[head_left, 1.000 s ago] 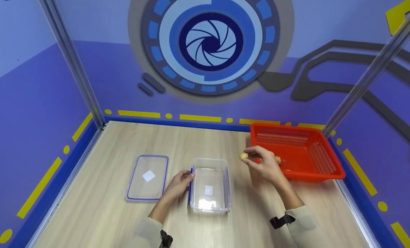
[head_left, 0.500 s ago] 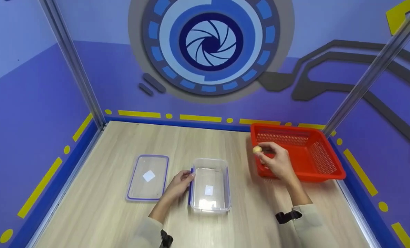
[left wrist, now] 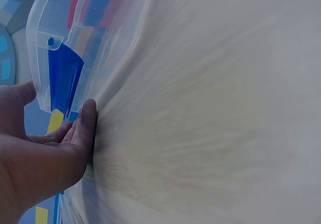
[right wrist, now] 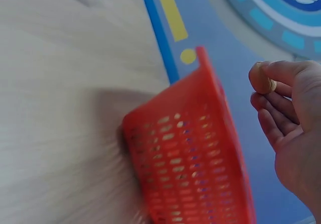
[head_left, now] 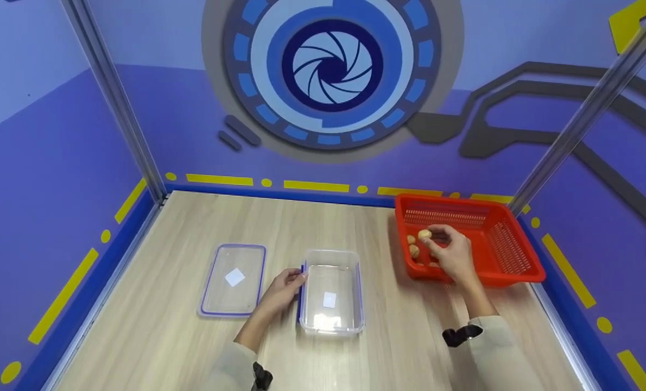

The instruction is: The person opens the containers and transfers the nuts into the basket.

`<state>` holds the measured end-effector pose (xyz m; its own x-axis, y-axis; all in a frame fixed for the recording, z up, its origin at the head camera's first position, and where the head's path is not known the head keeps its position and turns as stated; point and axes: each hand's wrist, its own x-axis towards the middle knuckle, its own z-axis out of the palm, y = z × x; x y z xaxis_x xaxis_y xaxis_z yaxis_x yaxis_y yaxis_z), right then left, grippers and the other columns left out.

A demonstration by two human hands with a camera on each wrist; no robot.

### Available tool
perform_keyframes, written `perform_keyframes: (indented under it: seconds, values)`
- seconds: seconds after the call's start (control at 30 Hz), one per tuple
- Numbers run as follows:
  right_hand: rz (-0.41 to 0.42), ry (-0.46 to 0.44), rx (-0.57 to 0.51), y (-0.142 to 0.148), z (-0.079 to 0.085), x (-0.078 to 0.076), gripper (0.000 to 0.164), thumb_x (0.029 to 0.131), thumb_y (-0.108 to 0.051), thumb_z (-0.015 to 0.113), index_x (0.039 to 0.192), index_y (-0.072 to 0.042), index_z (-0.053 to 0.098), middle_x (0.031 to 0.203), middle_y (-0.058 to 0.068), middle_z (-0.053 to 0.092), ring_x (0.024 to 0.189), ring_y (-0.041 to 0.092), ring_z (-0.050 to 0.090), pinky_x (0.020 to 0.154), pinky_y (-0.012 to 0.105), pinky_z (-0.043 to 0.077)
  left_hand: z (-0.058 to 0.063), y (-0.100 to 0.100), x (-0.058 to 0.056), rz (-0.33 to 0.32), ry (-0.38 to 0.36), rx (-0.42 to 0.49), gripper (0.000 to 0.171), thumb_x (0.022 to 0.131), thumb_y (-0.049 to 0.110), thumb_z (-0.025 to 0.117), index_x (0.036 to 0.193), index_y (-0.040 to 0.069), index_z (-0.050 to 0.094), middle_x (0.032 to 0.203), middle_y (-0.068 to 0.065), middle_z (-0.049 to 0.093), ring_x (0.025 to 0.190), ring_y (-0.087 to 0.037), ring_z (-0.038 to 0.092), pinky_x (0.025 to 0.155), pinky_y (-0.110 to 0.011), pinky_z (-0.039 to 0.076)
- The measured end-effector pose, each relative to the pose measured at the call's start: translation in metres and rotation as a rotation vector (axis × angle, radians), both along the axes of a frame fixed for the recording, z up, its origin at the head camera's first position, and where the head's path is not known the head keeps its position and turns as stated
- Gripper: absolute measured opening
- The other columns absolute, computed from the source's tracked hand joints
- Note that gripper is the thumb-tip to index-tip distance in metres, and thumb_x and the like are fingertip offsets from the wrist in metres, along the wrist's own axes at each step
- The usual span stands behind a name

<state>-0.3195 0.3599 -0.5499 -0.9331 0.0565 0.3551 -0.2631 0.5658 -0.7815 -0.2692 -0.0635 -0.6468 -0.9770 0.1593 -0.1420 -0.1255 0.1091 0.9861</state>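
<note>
My right hand [head_left: 454, 256] pinches a walnut [head_left: 424, 234] between thumb and fingertips, over the left part of a red plastic basket [head_left: 524, 271]. In the right wrist view the walnut [right wrist: 261, 78] is small, round and tan, up above the basket's rim. Several more walnuts [head_left: 413, 251] lie in the basket below the hand. My left hand [head_left: 282, 290] holds the left side of a clear food container [head_left: 328, 326], thumb at the rim and fingers low along the outside. The left wrist view shows a blue locking flap [left wrist: 64, 78] on that container, right above the fingers.
A clear lid [head_left: 232, 296] with a blue seal and a white label lies flat left of the container. Blue printed walls [head_left: 328, 168] enclose the wooden table [head_left: 323, 220] at the back and sides, with metal posts at the corners.
The right hand has moved right, from beside the basket's left rim to over its inside, still pinching the walnut. Walnuts in the basket have come into sight. The left hand has stayed put.
</note>
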Motion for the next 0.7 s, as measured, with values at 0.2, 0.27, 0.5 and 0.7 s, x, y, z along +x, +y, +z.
perform_keyframes:
  seconds: [0.2, 0.27, 0.5, 0.7]
  values:
    - [-0.046, -0.01, 0.027, 0.008, -0.015, -0.003, 0.035, 0.086, -0.025, 0.08, 0.114, -0.007, 0.069, 0.103, 0.007, 0.071, 0.095, 0.022, 0.067, 0.073, 0.016, 0.053, -0.002, 0.001, -0.001, 0.005, 0.016, 0.016, 0.057, 0.101, 0.034, 0.057, 0.137, -0.009, 0.046, 0.13, -0.024, 0.057, 0.116, -0.033, 0.058, 0.094, -0.042, 0.052]
    - [-0.054, -0.022, 0.045, 0.009, -0.019, -0.003, 0.036, 0.086, -0.024, 0.079, 0.115, -0.005, 0.069, 0.103, 0.007, 0.071, 0.095, 0.022, 0.067, 0.071, 0.015, 0.053, -0.001, 0.001, 0.0, 0.007, 0.015, 0.015, 0.058, 0.101, 0.035, 0.057, 0.138, -0.008, 0.046, 0.131, -0.024, 0.056, 0.117, -0.033, 0.058, 0.094, -0.042, 0.052]
    - [-0.06, -0.083, 0.068, 0.011, -0.026, -0.006, 0.036, 0.088, -0.022, 0.078, 0.116, -0.003, 0.067, 0.101, 0.01, 0.07, 0.093, 0.023, 0.066, 0.065, 0.021, 0.057, 0.01, 0.001, 0.004, -0.002, -0.015, 0.016, 0.059, 0.102, 0.034, 0.056, 0.14, -0.009, 0.043, 0.134, -0.026, 0.054, 0.12, -0.037, 0.056, 0.098, -0.044, 0.05]
    - [-0.044, -0.099, 0.174, 0.01, -0.031, -0.008, 0.03, 0.088, -0.018, 0.077, 0.111, -0.002, 0.068, 0.099, 0.01, 0.07, 0.09, 0.022, 0.067, 0.071, 0.033, 0.058, 0.002, 0.0, 0.001, 0.003, -0.003, 0.008, 0.063, 0.101, 0.04, 0.057, 0.141, -0.008, 0.043, 0.134, -0.025, 0.055, 0.118, -0.035, 0.057, 0.097, -0.045, 0.051]
